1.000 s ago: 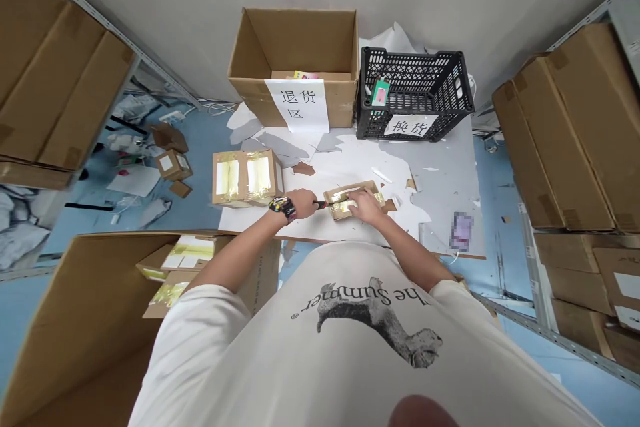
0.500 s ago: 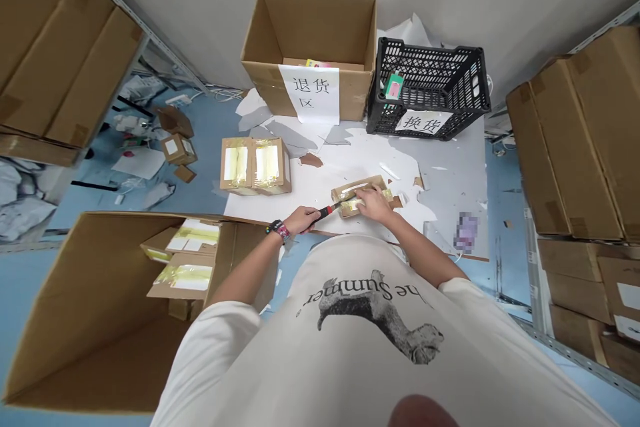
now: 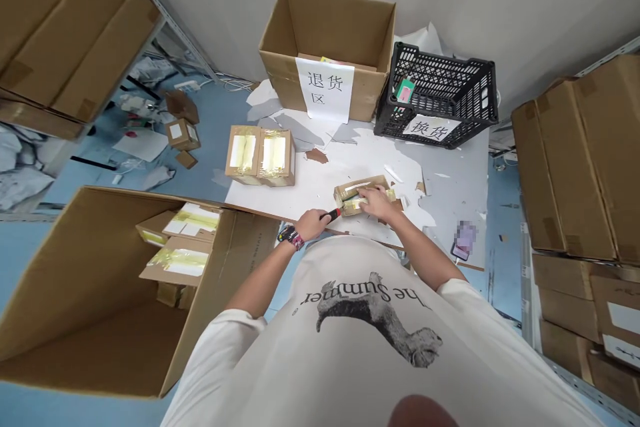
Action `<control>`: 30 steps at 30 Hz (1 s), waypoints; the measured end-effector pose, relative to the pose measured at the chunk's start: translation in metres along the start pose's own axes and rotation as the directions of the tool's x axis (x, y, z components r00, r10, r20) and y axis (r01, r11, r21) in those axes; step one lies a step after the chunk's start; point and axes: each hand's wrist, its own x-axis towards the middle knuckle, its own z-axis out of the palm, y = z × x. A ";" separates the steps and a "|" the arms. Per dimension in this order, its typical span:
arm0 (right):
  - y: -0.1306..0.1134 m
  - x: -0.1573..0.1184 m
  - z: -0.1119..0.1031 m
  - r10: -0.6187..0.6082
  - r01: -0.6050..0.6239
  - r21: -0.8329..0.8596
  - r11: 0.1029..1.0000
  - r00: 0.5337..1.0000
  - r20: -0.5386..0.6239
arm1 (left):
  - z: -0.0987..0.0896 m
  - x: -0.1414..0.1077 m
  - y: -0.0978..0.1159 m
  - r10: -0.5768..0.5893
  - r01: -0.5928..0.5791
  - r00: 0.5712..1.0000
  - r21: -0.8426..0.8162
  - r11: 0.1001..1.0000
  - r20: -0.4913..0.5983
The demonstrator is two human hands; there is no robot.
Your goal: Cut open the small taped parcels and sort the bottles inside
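Note:
A small taped cardboard box [image 3: 354, 185] lies near the front edge of the table. Its top is parted by a gap along the middle. My left hand [image 3: 312, 223] is wrapped around the red and black handle of a utility knife [image 3: 332, 215]. The knife's tip meets the left end of the box; the blade itself is hard to make out. My right hand [image 3: 376, 203] grips the box from above, its fingers over the near top flap. To the left, two taped cardboard boxes [image 3: 276, 155] with white labels stand side by side.
Behind the work are a large cardboard box [image 3: 280, 73] with a paper sign and a black plastic crate [image 3: 440, 137]. A big open carton [image 3: 45, 267] holding smaller boxes stands at left. A phone [image 3: 464, 240] lies at right. Torn paper litters the table [image 3: 310, 197].
My left hand has moved right with the knife, bringing it to the box's left end. The gap in the box top looks wider. The camera view has shifted a little.

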 end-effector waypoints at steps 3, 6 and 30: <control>-0.001 -0.001 0.000 0.019 -0.019 0.006 1.000 1.000 -0.008 | 0.010 -0.007 -0.003 -0.023 0.025 1.000 -0.147 0.989 0.017; -0.004 -0.007 -0.006 0.029 -0.029 -0.005 1.000 1.000 -0.007 | 0.013 -0.009 -0.006 -0.022 0.028 0.999 -0.239 0.971 0.029; -0.029 0.000 -0.034 -0.034 0.050 -0.212 0.976 0.996 0.078 | 0.033 -0.041 -0.071 0.039 -0.123 0.892 -0.157 0.980 -0.451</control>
